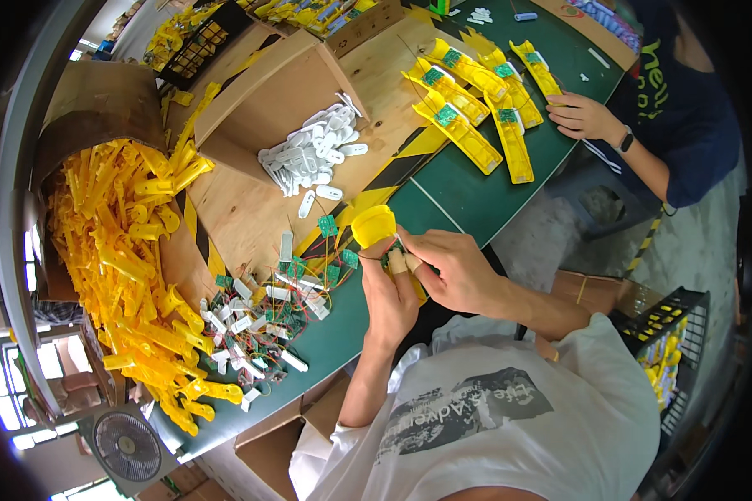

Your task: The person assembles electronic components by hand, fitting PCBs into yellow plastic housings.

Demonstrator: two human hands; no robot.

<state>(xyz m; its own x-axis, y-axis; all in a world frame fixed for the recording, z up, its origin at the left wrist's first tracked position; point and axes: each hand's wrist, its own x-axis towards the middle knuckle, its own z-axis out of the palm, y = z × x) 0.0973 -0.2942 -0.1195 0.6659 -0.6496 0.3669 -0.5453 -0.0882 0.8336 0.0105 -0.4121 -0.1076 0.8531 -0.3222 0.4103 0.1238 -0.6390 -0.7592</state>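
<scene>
In front of my chest, a yellow plastic shell [374, 225] stands up out of my left hand [389, 302], which is closed around its lower part. My right hand [454, 265] is closed in a pinch at the shell's inner side; what its fingertips hold is hidden. A bit of green circuit board shows between the hands, and thin wires run by the fingers. Beige wraps cover some fingertips. Left of my hands lie green circuit boards [327, 225] with red and black wires and white plastic blocks [286, 246], tangled together.
Yellow shells [117, 242] spill from a carton at left. White oval covers [309, 154] pour from a tipped cardboard box [251, 92]. Several yellow shells fitted with boards [459, 138] lie ahead right. Beside them rests a co-worker's hand [581, 115]. A black crate [668, 334] stands at right.
</scene>
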